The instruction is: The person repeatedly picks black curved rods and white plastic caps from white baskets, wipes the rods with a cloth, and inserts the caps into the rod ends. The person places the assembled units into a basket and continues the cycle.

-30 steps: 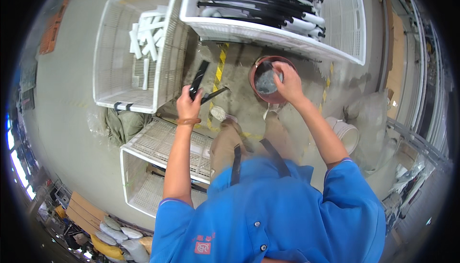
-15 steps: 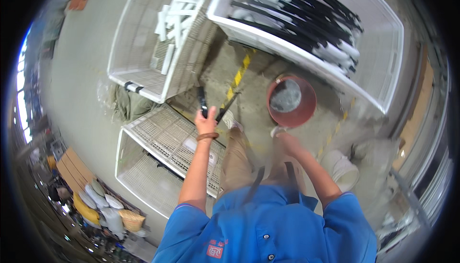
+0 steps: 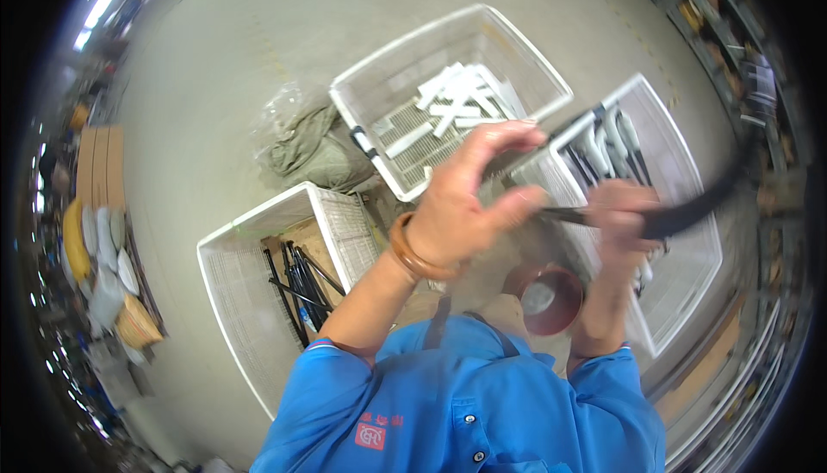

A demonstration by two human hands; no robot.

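Observation:
Held up on the right, my right hand (image 3: 618, 214) is closed round a long black rod-like piece (image 3: 702, 212), smeared by motion. One thin end of it points toward my left hand (image 3: 452, 214); the wider part sweeps out to the right and looks curved. My left hand is raised beside it, thumb and fingers spread apart, with a brown bangle (image 3: 405, 249) on the wrist. A dark blur shows between thumb and fingers, but I see nothing gripped there. Behind my right hand stands a white crate (image 3: 689, 150) of black rods with pale wrapped ends.
Ahead is a white mesh crate (image 3: 338, 92) with white strips (image 3: 457, 94) in it. At the left, another white crate (image 3: 245, 221) contains several black rods (image 3: 301, 288). A red bucket (image 3: 568, 318) stands low between my arms. Green cloth (image 3: 314, 150) lies between the crates.
My view has turned, and both hands have risen from low by the floor. The black piece that was in my left hand is gone from it; my right hand now grips a black piece.

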